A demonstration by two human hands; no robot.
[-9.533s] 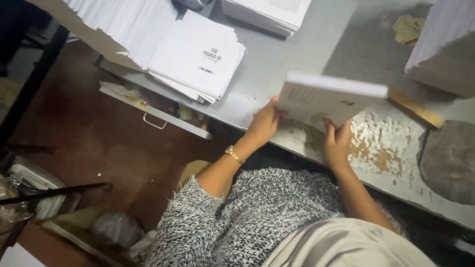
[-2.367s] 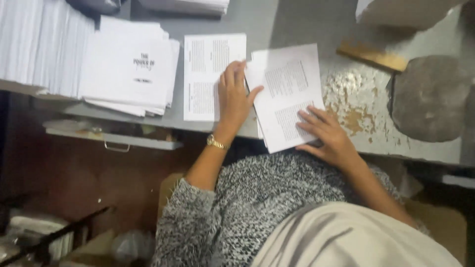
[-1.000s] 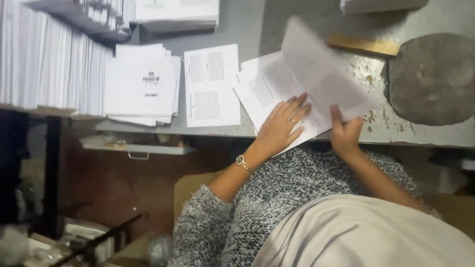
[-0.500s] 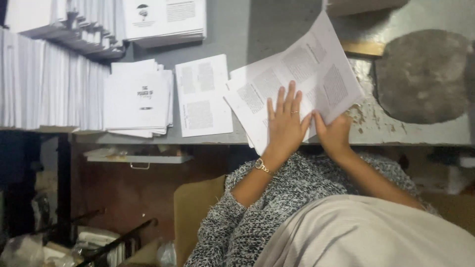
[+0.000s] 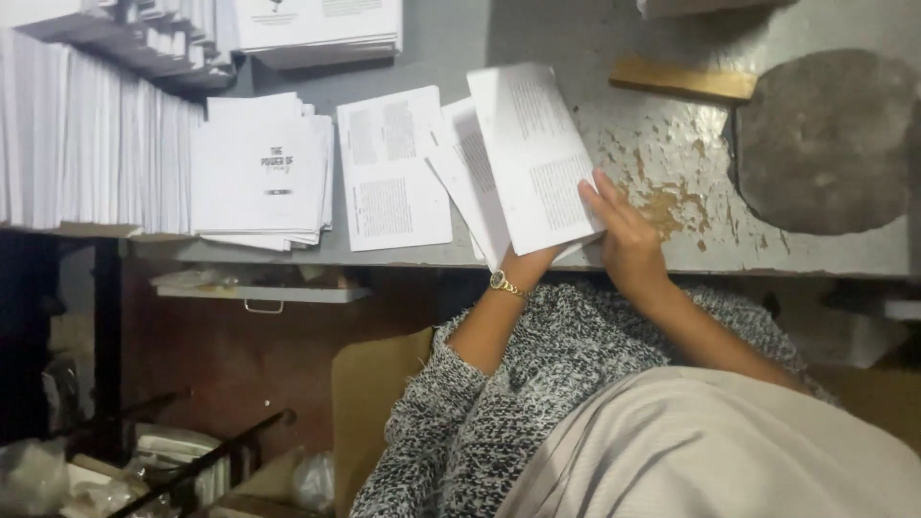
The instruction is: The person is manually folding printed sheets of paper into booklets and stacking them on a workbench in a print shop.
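Right hand [image 5: 628, 235] pinches folded printed sheets [image 5: 532, 158], now flipped upright from flat; left hand [image 5: 523, 261] hidden beneath, grip unclear. Loose page [image 5: 393, 168] at nine o'clock on desk [image 5: 537, 29].

On the grey table [image 5: 576, 29] we saw a round dark stone slab [image 5: 825, 144], a wooden strip [image 5: 683, 82], a pile of white booklets [image 5: 261, 173] and one loose printed sheet [image 5: 391, 169].

grey table [image 5: 460, 38] | booklet stacks [image 5: 261, 173] | printed sheets [image 5: 391, 168] | wooden block [image 5: 683, 81] | round stone [image 5: 823, 142]
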